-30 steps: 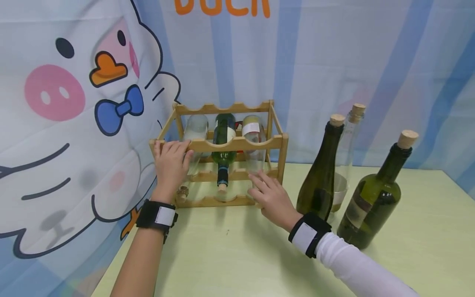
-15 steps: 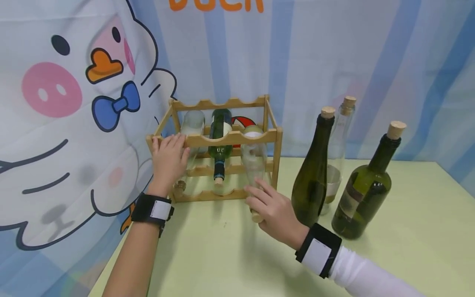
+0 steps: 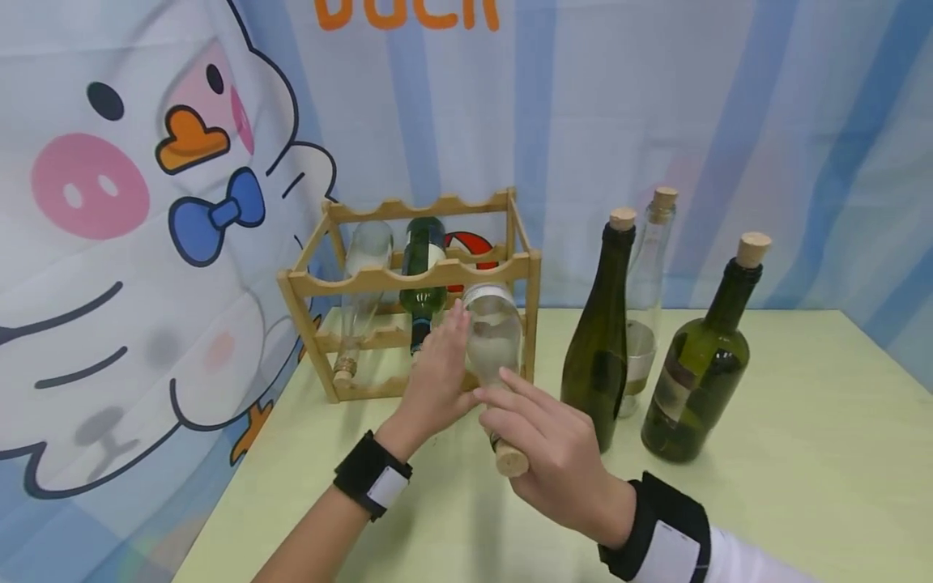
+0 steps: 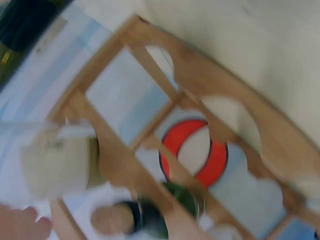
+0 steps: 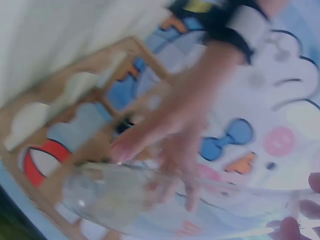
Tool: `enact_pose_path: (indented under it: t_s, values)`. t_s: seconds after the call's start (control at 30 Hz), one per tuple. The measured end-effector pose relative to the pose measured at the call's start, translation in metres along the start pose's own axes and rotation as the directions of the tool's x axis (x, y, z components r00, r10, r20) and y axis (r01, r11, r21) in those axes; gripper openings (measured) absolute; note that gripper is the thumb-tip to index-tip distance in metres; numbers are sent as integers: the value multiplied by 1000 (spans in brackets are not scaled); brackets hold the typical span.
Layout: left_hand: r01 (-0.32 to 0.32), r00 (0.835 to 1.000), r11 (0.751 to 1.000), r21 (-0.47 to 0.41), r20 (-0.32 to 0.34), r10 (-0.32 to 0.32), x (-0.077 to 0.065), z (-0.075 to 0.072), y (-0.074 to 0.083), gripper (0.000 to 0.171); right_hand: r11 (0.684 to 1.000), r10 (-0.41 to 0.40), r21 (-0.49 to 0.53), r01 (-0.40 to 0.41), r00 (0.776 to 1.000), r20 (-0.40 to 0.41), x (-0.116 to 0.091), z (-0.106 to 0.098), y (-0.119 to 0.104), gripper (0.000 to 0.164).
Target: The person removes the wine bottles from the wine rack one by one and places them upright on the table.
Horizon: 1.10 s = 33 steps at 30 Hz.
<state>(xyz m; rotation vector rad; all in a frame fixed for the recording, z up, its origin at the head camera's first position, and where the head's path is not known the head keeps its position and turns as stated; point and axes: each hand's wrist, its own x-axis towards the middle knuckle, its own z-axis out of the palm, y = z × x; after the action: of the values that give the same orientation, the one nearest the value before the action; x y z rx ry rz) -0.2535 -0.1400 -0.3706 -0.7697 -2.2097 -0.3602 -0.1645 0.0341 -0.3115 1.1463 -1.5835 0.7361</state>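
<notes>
A clear glass bottle (image 3: 496, 336) with a cork stopper (image 3: 513, 461) points cork-first toward me, its base near the front of the wooden wine rack (image 3: 342, 283). My right hand (image 3: 557, 453) grips it by the neck. Beside the bottle is my left hand (image 3: 436, 376), fingers straight and thumb toward the neck. The right wrist view shows the bottle's clear body (image 5: 115, 200) close to the left hand (image 5: 172, 135). On the rack lie a green bottle (image 3: 424, 251) and another clear bottle (image 3: 368, 251); the left hand covers part of the green one's neck.
Right of the rack stand two dark green corked bottles, one slender (image 3: 601, 364) and one broad (image 3: 700, 376), with a clear corked bottle (image 3: 641, 348) between and behind them. They stand on a pale yellow-green table (image 3: 816, 486). A printed cartoon cloth (image 3: 598, 97) hangs behind.
The right hand has taken the clear bottle by its neck and drawn it from the rack toward me. The left hand has left the rack's left front rail and moved right, beside the bottle.
</notes>
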Motion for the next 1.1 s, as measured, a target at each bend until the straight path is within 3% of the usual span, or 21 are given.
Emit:
enact_pose_path:
  t_s: [0.1,0.23,0.3,0.37,0.57,0.73,0.83,0.93,1.03,1.1]
  values:
    - [-43,987,995,-91,-158,28,6,11,10,105,999,-20,34,21,999,-49,11,-12,-9,18]
    - [-140,937,977,-160,-342,78,15,14,26,82,994,-19,108,33,992,-123,21,-32,-14,16]
    - [-184,919,969,-163,-379,111,18,13,39,76,991,10,132,12,986,-165,25,-42,-10,23]
    - [-193,919,969,-157,-376,122,19,12,55,76,990,50,137,-24,980,-194,27,-52,-4,32]
    - [-73,972,971,-226,-236,18,19,16,103,82,970,179,200,-140,965,-193,32,-75,26,50]
    - [59,996,938,-343,-45,-79,27,19,130,83,947,274,211,-241,951,-143,37,-88,46,56]
    - [149,988,902,-406,88,-124,34,26,141,83,942,308,166,-291,947,-89,37,-94,56,56]
    - [233,968,870,-434,192,-163,40,37,148,83,936,340,113,-333,940,-41,33,-99,67,52]
    - [286,949,865,-412,248,-195,45,49,154,85,922,384,60,-383,923,-9,26,-104,78,45]
    - [279,951,879,-387,241,-196,49,56,157,86,907,419,40,-418,908,0,22,-107,85,42]
